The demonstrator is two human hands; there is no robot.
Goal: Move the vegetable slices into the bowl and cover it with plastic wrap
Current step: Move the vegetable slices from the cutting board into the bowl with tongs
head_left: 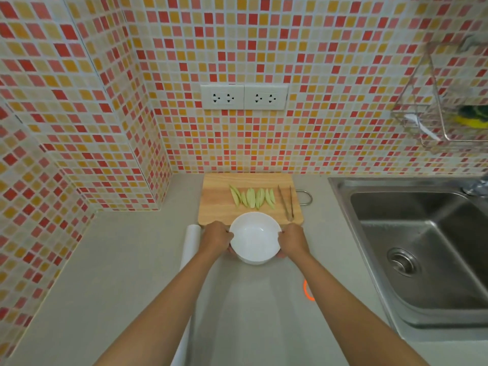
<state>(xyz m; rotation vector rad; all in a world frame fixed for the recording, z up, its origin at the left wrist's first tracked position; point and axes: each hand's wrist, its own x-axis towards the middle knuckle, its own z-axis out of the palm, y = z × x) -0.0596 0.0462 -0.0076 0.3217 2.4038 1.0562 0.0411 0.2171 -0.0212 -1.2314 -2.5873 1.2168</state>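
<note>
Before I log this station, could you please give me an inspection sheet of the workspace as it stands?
Surface: grey counter, with a wooden cutting board against the tiled wall.
Job's things: green vegetable slices in a row on the board; white bowl, no slices in it; plastic wrap roll beside the left arm.
Clutter: tongs on the board's right side; part of an orange ring by the right arm.
Grips: left hand and right hand hold the bowl's opposite sides.
Cables: nothing seen.
Surroundings: wall sockets, steel sink, wire rack holding a sponge.
</note>
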